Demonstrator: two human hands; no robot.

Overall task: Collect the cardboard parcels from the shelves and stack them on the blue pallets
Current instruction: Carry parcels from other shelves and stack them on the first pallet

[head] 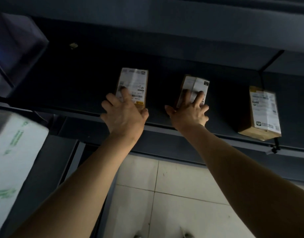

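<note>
Your two hands are reaching onto the dark shelf (65,79), each one to its own small cardboard parcel. Your left hand (124,115) lies with spread fingers on the near end of the left parcel (133,83), at about 11 o'clock from the centre of the view. It has not closed around the parcel: the fingers rest on the label side and the thumb is at the right edge. Your right hand (189,114) is the same on the middle parcel (195,88), at about 1 o'clock, with fingers open on top and nothing clasped yet. A third parcel (263,114) stands well apart at 3 o'clock, close to the shelf edge.

To do this step well, I think you should slide each hand a little further, so the thumb goes on one long side and the fingers on the other, then squeeze before you lift. The parcels look narrow and probably light, so one hand each should be enough. Pull them straight toward you, over the front lip. The blue pallets are not in view here.
</note>
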